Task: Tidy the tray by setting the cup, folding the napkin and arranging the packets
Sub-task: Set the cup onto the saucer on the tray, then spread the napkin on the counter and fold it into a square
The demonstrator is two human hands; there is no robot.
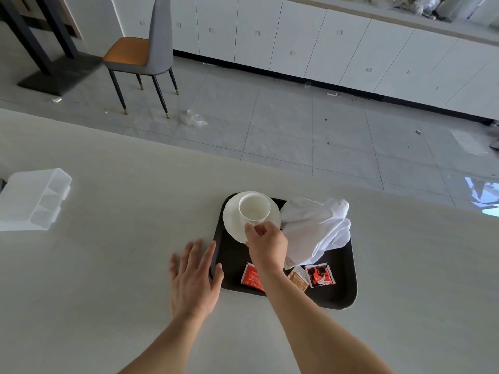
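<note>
The right hand (266, 240) pinches the handle of the cup (254, 207) — the cup sits on its saucer (232, 225) just past the fingertips. The left hand (195, 276) lies flat and open beside the tray (340, 290), holding nothing — the crumpled napkin (318, 228) is nearer the right hand.

Your left hand (195, 276) lies flat and palm down, fingers spread and stretched forward, the forearm running back toward the lower left. Your right hand (266, 242) reaches farther forward with the wrist bent down, thumb and fingers curled together in a pinch at their tips. Both forearms are bare and nearly parallel, the right one extended more.
</note>
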